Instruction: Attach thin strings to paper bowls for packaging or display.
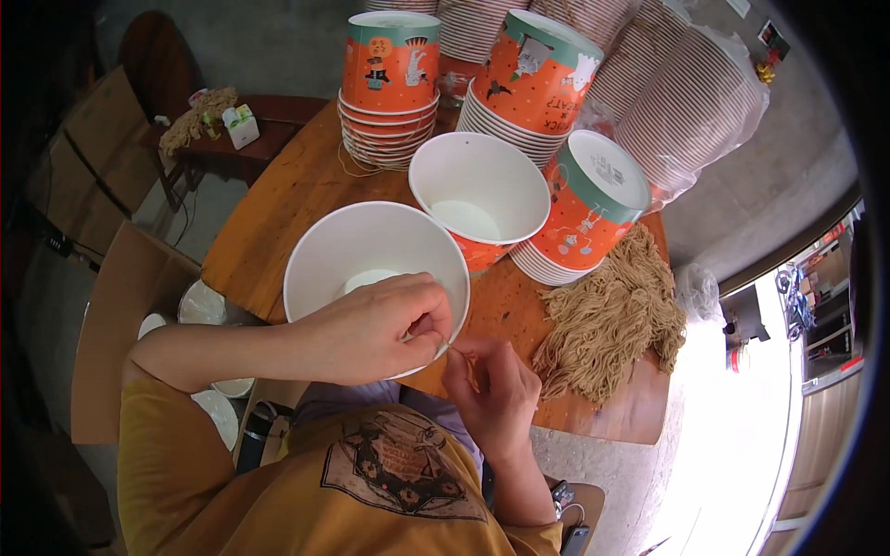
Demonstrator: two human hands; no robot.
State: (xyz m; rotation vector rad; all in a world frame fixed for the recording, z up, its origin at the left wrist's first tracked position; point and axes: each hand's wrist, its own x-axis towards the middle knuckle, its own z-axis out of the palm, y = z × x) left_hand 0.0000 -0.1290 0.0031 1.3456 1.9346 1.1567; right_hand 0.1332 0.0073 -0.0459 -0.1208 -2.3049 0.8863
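head view: worn on the person's head, looks steeply down | close above the wooden table (pixel 306 199) and own forearms entering from the lower edge | fisheye, edges bend at rim | only one view

The left hand (pixel 375 332) reaches across from the left on a bare forearm, fingers curled, thumb and forefinger pinched. The right hand (pixel 496 389) rises from below, fingertips pinched against the left's.

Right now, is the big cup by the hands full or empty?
Empty: the nearest paper cup faces up, and its white inside shows bare to the bottom.
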